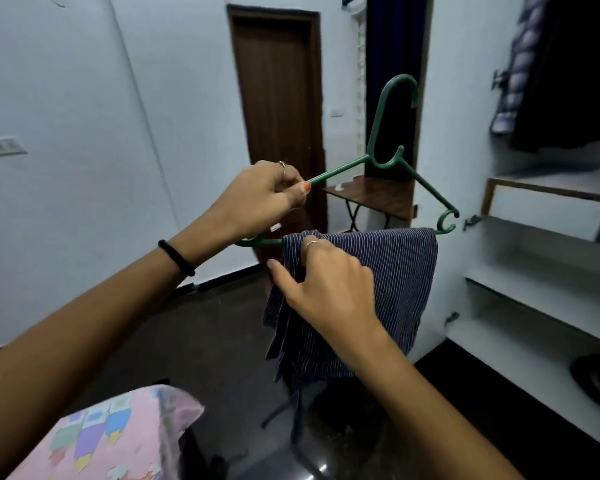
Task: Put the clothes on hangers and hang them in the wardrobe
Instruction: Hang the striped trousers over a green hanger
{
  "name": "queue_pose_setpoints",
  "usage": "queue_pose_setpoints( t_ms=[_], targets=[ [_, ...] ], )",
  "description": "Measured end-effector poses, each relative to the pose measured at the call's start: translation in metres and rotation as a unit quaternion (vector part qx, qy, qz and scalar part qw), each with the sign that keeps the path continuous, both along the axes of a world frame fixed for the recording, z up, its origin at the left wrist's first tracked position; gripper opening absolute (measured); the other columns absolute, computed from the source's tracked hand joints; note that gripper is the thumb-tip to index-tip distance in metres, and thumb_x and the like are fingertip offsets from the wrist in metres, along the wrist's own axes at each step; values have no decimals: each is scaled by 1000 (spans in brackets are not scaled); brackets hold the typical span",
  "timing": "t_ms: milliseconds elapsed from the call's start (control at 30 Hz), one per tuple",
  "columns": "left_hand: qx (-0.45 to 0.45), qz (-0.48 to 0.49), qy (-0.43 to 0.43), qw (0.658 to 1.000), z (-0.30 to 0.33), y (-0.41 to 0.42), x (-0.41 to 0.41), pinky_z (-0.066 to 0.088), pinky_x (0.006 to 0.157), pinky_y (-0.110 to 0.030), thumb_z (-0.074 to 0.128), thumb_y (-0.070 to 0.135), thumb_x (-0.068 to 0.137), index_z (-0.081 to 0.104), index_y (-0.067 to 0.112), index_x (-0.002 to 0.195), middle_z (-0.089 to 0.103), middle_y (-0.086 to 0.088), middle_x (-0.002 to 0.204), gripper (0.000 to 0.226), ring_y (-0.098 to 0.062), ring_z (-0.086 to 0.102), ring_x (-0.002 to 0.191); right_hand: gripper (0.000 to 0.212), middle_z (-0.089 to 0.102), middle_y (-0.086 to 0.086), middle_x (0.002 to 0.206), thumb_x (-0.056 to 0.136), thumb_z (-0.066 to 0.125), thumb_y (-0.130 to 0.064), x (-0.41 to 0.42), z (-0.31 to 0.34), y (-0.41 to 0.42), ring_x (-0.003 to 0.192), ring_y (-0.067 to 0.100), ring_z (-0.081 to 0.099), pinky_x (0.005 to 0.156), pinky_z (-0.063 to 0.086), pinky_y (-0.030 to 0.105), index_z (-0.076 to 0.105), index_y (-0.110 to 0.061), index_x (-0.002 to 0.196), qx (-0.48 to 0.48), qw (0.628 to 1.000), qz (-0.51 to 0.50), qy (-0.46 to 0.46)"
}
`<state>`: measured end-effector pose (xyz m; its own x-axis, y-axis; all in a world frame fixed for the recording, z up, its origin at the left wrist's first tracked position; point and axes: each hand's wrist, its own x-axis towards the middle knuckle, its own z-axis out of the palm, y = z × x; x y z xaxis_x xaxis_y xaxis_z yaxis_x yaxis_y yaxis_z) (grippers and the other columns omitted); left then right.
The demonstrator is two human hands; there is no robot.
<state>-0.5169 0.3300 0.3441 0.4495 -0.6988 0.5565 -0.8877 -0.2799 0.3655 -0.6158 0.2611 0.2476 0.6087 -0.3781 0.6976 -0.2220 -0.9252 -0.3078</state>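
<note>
My left hand (pixel 257 199) pinches the green hanger (pixel 388 161) by its sloping arm; my right hand (pixel 326 285) clutches the striped cloth (pixel 395 271) draped over its bar. Behind, a brown door (pixel 274 109), a small counter (pixel 378 195); rightward, the wardrobe (pixel 541 244) stands open, shelves white.

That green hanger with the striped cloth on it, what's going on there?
A person is putting a garment on a hanger. The left hand pinches the sloping arm of the green hanger and holds it up in the air. A dark striped garment is draped over the hanger's bottom bar, and the right hand grips its left edge. The open wardrobe stands to the right with clothes already hanging up top; this hanger is not on the rail yet.
</note>
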Motion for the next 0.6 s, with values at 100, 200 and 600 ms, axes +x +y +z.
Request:
queue_pose_setpoints(
  t_ms=[100, 200, 600],
  targets=[
    [-8, -53, 7, 999, 9, -89, -3, 45, 59, -28, 55, 23, 96, 67, 14, 80, 55, 4, 59, 22, -8, 50, 56, 25, 64, 2, 101, 96, 44, -35, 4, 7, -87, 90, 27, 63, 58, 29, 33, 54, -14, 106, -14, 998, -56, -9],
    [-27, -43, -20, 999, 11, -117, -1, 33, 49, -10, 56, 21, 95, 66, 15, 79, 56, 7, 55, 20, -4, 48, 49, 16, 66, 3, 88, 89, 47, -26, 5, 20, -111, 77, 29, 64, 52, 26, 32, 58, -15, 94, -24, 997, -59, -37],
    [-113, -174, 95, 974, 18, -377, -17, 37, 44, -19, 54, 22, 97, 66, 9, 83, 50, 9, 45, 22, -6, 39, 41, 26, 55, 0, 88, 94, 49, -41, -78, 5, -354, 83, 22, 53, 66, 41, 34, 56, -17, 88, -43, 977, -185, -100]
  ],
)
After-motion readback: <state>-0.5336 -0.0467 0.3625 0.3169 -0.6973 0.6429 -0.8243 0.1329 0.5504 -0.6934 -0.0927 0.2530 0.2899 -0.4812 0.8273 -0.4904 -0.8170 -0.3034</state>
